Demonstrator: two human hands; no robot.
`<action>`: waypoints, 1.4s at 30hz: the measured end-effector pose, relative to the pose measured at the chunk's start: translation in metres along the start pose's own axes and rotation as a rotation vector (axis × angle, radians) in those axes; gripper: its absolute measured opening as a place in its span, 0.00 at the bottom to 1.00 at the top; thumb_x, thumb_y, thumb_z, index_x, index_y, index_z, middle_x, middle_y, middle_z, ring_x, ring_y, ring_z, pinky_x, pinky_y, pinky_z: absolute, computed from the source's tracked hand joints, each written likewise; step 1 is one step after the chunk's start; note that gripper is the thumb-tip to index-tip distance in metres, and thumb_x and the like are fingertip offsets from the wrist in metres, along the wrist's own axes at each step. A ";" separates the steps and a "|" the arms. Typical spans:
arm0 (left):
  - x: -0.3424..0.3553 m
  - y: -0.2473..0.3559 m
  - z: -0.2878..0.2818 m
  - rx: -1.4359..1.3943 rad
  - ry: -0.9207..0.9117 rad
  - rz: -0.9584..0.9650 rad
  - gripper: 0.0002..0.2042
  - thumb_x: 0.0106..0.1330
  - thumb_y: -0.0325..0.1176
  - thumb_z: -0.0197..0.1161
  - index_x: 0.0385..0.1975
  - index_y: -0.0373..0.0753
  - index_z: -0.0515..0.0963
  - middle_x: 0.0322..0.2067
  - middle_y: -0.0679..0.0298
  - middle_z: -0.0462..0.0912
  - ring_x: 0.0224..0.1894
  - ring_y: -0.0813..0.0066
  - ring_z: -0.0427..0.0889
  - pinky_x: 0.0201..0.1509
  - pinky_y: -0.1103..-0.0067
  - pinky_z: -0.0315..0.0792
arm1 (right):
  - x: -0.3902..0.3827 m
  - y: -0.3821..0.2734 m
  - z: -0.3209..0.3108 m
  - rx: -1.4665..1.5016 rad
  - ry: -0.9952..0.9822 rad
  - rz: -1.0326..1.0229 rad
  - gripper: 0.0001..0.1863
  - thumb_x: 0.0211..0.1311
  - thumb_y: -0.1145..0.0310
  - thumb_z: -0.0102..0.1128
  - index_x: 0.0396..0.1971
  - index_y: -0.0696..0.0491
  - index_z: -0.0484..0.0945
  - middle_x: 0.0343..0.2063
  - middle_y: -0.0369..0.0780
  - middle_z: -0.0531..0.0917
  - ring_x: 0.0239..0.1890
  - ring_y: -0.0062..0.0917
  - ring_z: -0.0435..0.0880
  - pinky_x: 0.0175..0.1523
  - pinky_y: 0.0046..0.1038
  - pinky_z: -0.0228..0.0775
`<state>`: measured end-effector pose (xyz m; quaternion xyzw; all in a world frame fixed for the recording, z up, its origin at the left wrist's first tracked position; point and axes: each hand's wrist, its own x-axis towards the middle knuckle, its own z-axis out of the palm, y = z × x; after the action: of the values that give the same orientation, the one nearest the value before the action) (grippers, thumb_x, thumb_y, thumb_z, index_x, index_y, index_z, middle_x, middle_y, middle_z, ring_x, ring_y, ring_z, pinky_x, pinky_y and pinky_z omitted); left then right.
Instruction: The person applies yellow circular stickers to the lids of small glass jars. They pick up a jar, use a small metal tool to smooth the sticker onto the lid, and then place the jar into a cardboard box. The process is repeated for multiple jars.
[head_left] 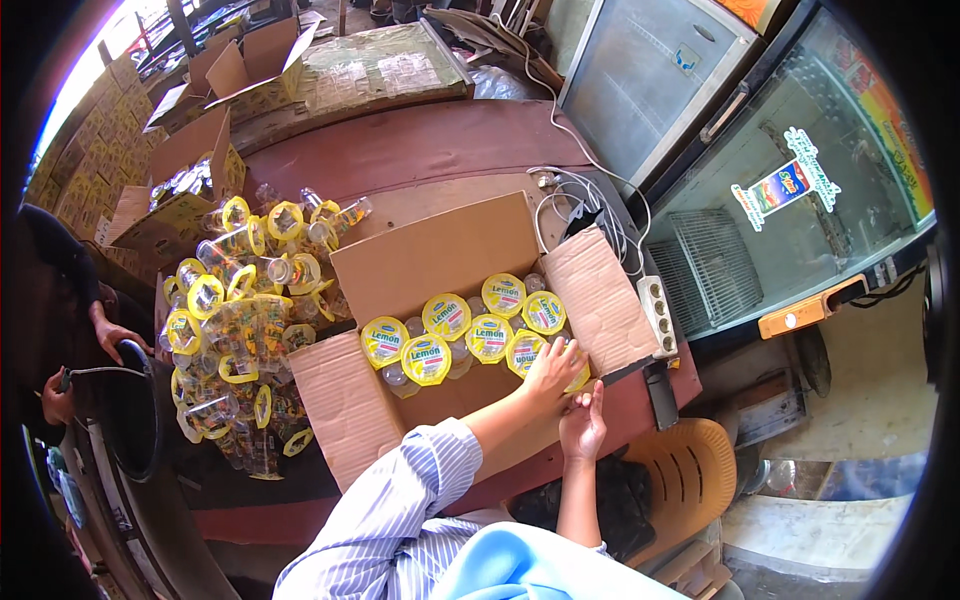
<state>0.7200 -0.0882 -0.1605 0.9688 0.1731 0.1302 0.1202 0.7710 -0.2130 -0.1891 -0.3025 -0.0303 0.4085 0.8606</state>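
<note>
Two hands meet at a cup: the left hand (550,380) bends its fingers over the yellow-lidded cups (490,338); the right hand (582,430) is just nearer, fingers partly raised. Whether either grips, I cannot tell. Around and beyond the fingers, the open box (435,245) looks nearly full on top; far left, many loose cups (255,340) lie unboxed on the worktop (410,140).
</note>
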 end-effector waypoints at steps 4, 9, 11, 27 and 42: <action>0.007 0.000 0.013 0.065 0.037 -0.043 0.34 0.37 0.32 0.64 0.51 0.45 0.61 0.46 0.55 0.61 0.48 0.61 0.61 0.43 0.71 0.63 | 0.001 0.000 -0.001 -0.009 -0.007 -0.005 0.18 0.55 0.70 0.47 0.48 0.47 0.67 0.25 0.30 0.70 0.34 0.19 0.67 0.42 0.22 0.57; 0.018 -0.013 -0.011 -0.442 -0.004 -0.066 0.42 0.28 0.30 0.68 0.52 0.38 0.57 0.43 0.46 0.60 0.47 0.50 0.64 0.48 0.67 0.64 | 0.000 -0.001 0.000 0.068 -0.017 -0.002 0.18 0.56 0.74 0.46 0.49 0.53 0.65 0.29 0.33 0.72 0.35 0.19 0.69 0.39 0.19 0.60; 0.014 -0.017 -0.019 -0.588 0.082 -0.060 0.43 0.28 0.29 0.68 0.53 0.37 0.55 0.42 0.46 0.60 0.47 0.50 0.64 0.49 0.67 0.63 | -0.001 -0.001 -0.001 0.077 -0.026 0.004 0.18 0.56 0.74 0.46 0.49 0.53 0.64 0.30 0.33 0.73 0.36 0.20 0.70 0.38 0.19 0.61; -0.108 -0.011 -0.127 -0.954 0.635 -0.217 0.48 0.31 0.32 0.73 0.56 0.36 0.50 0.45 0.58 0.62 0.49 0.69 0.64 0.54 0.76 0.61 | 0.002 -0.009 -0.004 0.098 -0.141 0.033 0.17 0.57 0.71 0.48 0.48 0.52 0.67 0.27 0.33 0.69 0.32 0.17 0.66 0.43 0.15 0.58; -0.419 0.012 -0.206 -0.644 1.207 -0.720 0.50 0.28 0.29 0.75 0.56 0.41 0.50 0.41 0.63 0.63 0.46 0.75 0.66 0.51 0.80 0.62 | -0.083 0.087 0.096 -0.191 -0.379 0.143 0.21 0.54 0.71 0.51 0.50 0.51 0.65 0.25 0.30 0.72 0.29 0.14 0.67 0.36 0.19 0.59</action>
<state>0.2829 -0.2137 -0.0522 0.5313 0.4667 0.6326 0.3158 0.6274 -0.1826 -0.1420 -0.3016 -0.2084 0.5134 0.7759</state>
